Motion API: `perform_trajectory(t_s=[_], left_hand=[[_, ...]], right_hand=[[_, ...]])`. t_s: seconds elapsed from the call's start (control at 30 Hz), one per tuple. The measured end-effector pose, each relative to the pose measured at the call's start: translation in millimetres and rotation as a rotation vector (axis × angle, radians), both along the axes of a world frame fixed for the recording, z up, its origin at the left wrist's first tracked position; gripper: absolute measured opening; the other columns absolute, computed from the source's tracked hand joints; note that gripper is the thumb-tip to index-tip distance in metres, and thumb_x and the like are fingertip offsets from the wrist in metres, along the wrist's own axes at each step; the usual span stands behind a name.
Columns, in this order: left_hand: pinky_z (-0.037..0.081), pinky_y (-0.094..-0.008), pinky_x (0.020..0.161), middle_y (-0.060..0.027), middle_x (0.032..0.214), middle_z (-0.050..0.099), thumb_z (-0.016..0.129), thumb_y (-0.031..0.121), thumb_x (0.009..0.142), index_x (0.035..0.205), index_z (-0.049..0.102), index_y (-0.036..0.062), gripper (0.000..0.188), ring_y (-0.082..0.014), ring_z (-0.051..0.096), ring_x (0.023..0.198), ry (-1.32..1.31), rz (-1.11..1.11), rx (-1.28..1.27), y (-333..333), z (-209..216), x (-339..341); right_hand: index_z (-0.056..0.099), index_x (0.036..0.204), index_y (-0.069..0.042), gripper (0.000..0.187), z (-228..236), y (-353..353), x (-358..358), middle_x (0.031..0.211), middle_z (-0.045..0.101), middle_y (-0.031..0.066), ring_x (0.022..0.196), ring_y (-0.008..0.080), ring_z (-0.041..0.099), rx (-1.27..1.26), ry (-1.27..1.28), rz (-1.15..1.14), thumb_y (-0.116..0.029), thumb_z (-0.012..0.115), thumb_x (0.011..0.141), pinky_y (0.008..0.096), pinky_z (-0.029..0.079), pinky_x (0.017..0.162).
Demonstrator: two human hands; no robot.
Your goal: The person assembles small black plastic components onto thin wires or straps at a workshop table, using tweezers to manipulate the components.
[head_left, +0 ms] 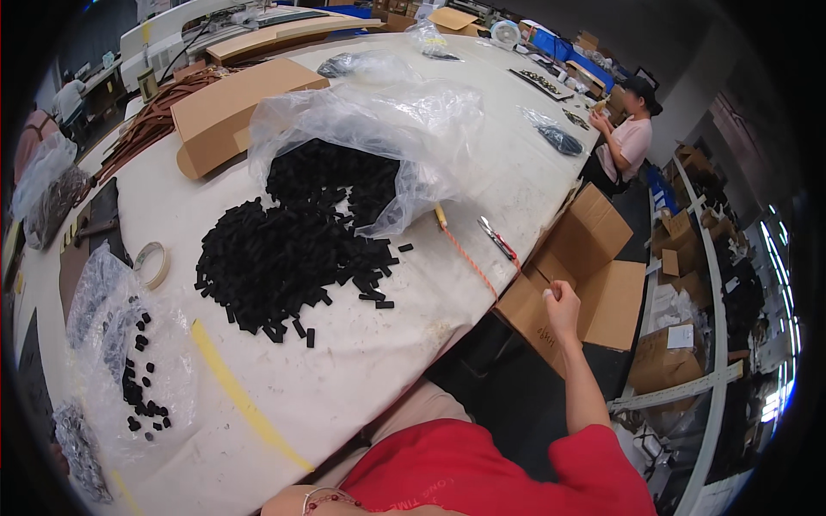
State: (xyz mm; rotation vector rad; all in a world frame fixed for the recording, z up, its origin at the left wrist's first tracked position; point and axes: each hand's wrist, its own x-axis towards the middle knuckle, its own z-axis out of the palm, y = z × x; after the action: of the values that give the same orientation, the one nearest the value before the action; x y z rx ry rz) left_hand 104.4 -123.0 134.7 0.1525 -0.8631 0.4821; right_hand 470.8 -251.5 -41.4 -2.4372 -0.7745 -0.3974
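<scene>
My right hand (564, 308) is closed, fingers curled together, over an open cardboard box (611, 303) beside the table's edge. Whatever it may hold is too small to make out. Of my left arm only a bit of skin with a beaded bracelet (331, 496) shows at the lower edge; the hand itself is out of view. A large heap of small black rectangular pieces (284, 258) spills across the white table (344, 387) from a clear plastic bag (430, 112). Right of the heap lie metal snips with red handles (497, 238) and an orange-white cord (469, 258) with a yellow end.
On the left, a roll of tape (152, 264) sits near a clear bag (95, 344) and scattered black bits (138, 391). A flattened carton (241, 107) stands behind the heap. A person in pink (626, 142) works at the far right, near shelves (705, 301) with boxes.
</scene>
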Motion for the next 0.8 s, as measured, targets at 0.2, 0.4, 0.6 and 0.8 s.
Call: perform_trajectory(t_s=[0.2, 0.4, 0.6, 0.8], left_hand=[[0.041, -0.0338, 0.061, -0.0215, 0.085, 0.054, 0.051, 0.011, 0.079, 0.087, 0.053, -0.0089, 0.021, -0.0268, 0.051, 0.072, 0.071, 0.025, 0.052, -4.2, 4.2, 3.5], [0.041, -0.0351, 0.056, -0.0227, 0.085, 0.054, 0.052, 0.010, 0.078, 0.084, 0.054, -0.0088, 0.020, -0.0290, 0.052, 0.066, -0.043, -0.030, 0.078, -7.0, -2.1, 11.3], [0.042, -0.0346, 0.058, -0.0230, 0.085, 0.054, 0.053, 0.012, 0.078, 0.081, 0.055, -0.0079, 0.020, -0.0304, 0.053, 0.070, -0.255, 0.127, 0.194, -2.9, -4.9, 19.2], [0.043, -0.0345, 0.061, -0.0236, 0.084, 0.055, 0.052, 0.012, 0.079, 0.084, 0.055, -0.0101, 0.023, -0.0307, 0.053, 0.071, 0.106, -0.068, 0.151, 15.3, 2.1, 1.3]], right_hand=[[0.042, 0.119, -0.008, 0.070, 45.2, 78.0, -1.9, 0.082, 0.060, 0.0162, 0.082, 0.0313, 0.058, 0.008, 0.125, -0.267, -0.052, 0.058, 0.068, 0.0423, 0.043, 0.070], [0.054, 0.097, -0.003, 0.046, 43.1, 94.3, 47.9, 0.092, 0.059, 0.0207, 0.092, 0.0356, 0.054, -0.124, 0.217, -0.367, -0.039, 0.056, 0.069, 0.0448, 0.042, 0.075], [0.056, 0.081, 0.003, 0.029, 62.4, 54.6, 69.4, 0.086, 0.058, 0.0248, 0.085, 0.0382, 0.055, -0.179, 0.052, -0.351, -0.022, 0.050, 0.068, 0.0449, 0.042, 0.073], [0.050, 0.071, 0.004, 0.012, 100.1, -36.1, 88.2, 0.075, 0.055, 0.0266, 0.075, 0.0414, 0.053, -0.461, -0.245, -0.242, -0.006, 0.046, 0.066, 0.0472, 0.042, 0.065]])
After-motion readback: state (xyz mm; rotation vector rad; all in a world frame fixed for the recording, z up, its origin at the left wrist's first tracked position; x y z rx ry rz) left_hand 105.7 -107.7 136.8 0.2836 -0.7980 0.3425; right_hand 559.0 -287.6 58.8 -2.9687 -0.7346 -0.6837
